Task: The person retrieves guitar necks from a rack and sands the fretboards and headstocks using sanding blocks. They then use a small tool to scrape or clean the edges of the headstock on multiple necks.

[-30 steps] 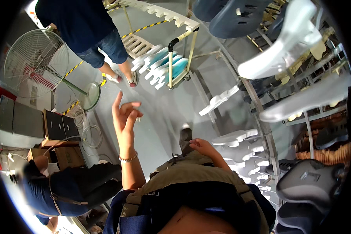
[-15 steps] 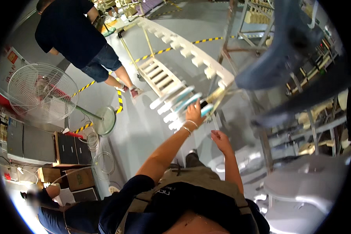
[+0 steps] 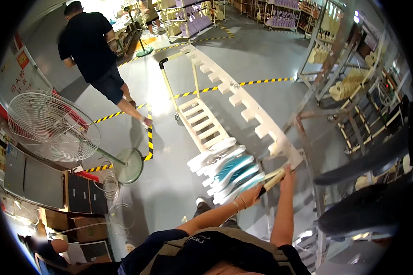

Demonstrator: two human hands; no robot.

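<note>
In front of me stands a cream wheeled cart [image 3: 202, 133] with a slatted base and a long notched rail [image 3: 243, 101]. Several guitar bodies [image 3: 234, 169], white and teal, are racked in a row at its near end. My left hand [image 3: 251, 196], with bracelets at the wrist, is closed around the left part of the cart's handle [image 3: 274, 179], close beside the nearest guitar body. My right hand [image 3: 287, 174] grips the handle's right end, by the end of the notched rail. Most of the rail's notches hold nothing.
A wire-cage fan [image 3: 53, 126] on a round green base stands at left, near drawers [image 3: 85, 192] and coiled hose. A person in dark clothes [image 3: 94, 55] walks at far left. Metal racks [image 3: 307, 133] and dark guitar bodies [image 3: 362, 211] crowd the right. Black-and-yellow tape [image 3: 266, 82] marks the floor.
My left hand has moved from over the guitar bodies to the cart handle. My right hand, free before, now grips the handle too. The person at far left has stepped further away.
</note>
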